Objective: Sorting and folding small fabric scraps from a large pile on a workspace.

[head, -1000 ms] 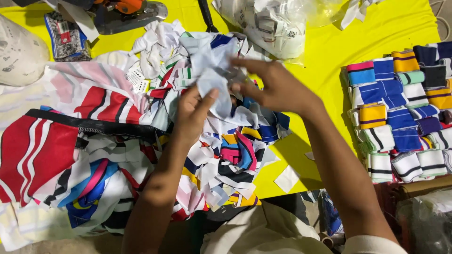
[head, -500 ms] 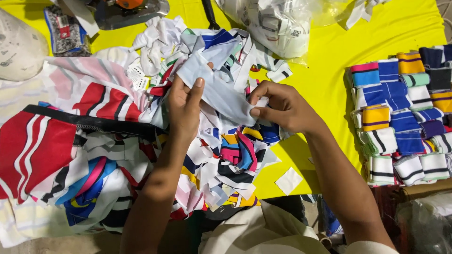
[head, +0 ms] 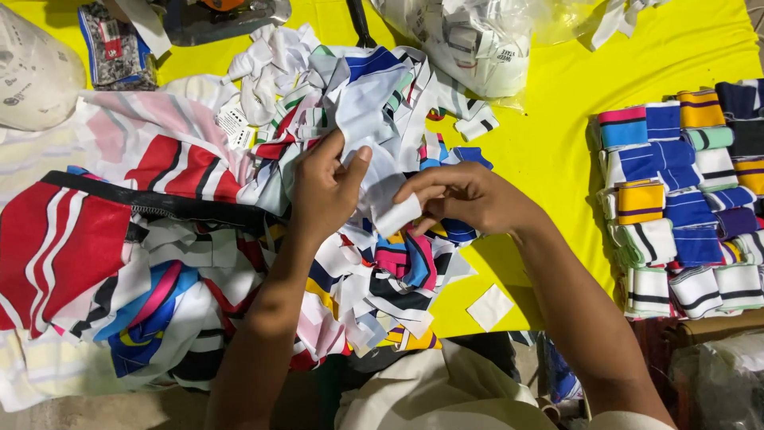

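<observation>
From the head camera I see both hands working one pale strip of cloth (head: pixel 374 171) over a heap of mixed scraps (head: pixel 382 263). My left hand (head: pixel 322 191) is clenched lightly on the upper part of the strip, thumb on one face and fingers behind it. My right hand (head: pixel 469 199) pinches the lower end, which is rolled into a small white fold (head: pixel 398 215) between thumb and fingertips. The two grips sit close, the fold just to the right of the left thumb.

Directly under the grip lie the coloured scraps, blue, pink, black and white. Left of the left hand spreads a red, white and black striped garment (head: pixel 95 231). Well apart to the right of the right hand stand neat stacks of folded striped bands (head: pixel 684 199) on the yellow tablecloth (head: pixel 549 135). Below the right wrist a small white square (head: pixel 489 306) lies alone on the yellow. Beyond the grip sits a clear plastic bag (head: pixel 477 44) of white pieces.
</observation>
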